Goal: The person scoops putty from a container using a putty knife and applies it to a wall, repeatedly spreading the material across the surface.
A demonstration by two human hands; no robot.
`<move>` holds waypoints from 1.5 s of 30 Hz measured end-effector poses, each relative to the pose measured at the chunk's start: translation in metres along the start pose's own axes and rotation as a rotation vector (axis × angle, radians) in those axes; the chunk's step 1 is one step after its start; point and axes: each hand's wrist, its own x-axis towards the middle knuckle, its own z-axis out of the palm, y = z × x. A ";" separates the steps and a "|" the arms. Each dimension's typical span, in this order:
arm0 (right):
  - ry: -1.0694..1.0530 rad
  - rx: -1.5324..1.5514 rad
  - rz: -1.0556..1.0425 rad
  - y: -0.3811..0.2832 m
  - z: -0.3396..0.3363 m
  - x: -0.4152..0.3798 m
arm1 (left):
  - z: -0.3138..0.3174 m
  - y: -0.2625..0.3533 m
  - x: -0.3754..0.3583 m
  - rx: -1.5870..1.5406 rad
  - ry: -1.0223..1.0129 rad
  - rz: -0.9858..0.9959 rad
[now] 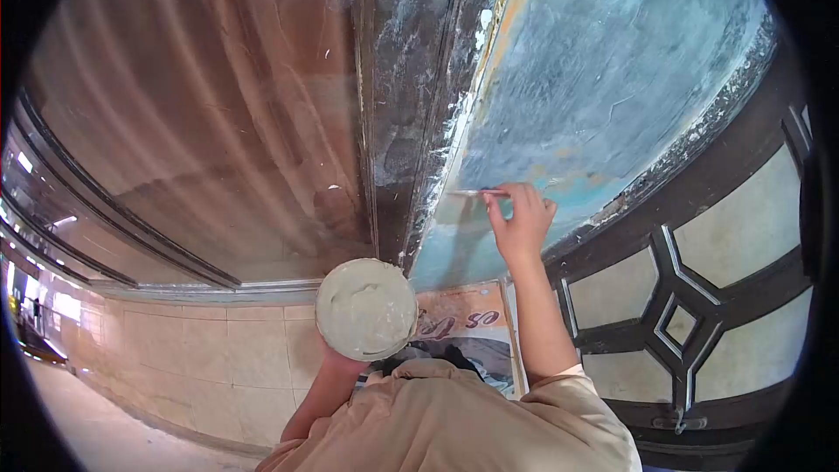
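Note:
My right hand pinches a slim paintbrush with a reddish handle, held level. Its pale tip is at the blue-grey wall, close to the dark window frame; the bristles are too small to make out clearly. Pale, wet-looking colour covers a strip of wall around the tip. Low on the left, my left hand supports a round tub from below and the side, most of its fingers hidden. Thick off-white paint shows inside the tub, with a small ridge on its surface.
Brown glass fills the left, reflecting folds. White smears mark the frame's edge. A dark door with pale panels stands close on the right. Below are beige tiles and a printed banner by my feet.

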 end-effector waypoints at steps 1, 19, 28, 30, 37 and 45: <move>-0.044 -0.004 0.001 -0.001 0.000 -0.006 | -0.005 0.000 0.001 -0.011 0.006 0.006; -0.152 -0.012 0.008 0.009 0.018 -0.042 | -0.012 0.000 -0.010 0.060 0.009 0.045; -0.016 0.051 0.019 0.003 0.009 0.005 | 0.003 0.001 -0.011 0.119 -0.040 0.027; 0.040 0.090 -0.006 -0.006 -0.016 0.014 | 0.007 0.000 -0.012 0.123 -0.013 -0.005; -0.294 0.597 0.055 -0.027 -0.032 -0.018 | 0.007 -0.004 -0.005 0.089 -0.017 -0.005; -0.422 0.550 -0.076 -0.029 -0.032 -0.049 | 0.018 -0.013 0.000 0.064 0.082 -0.103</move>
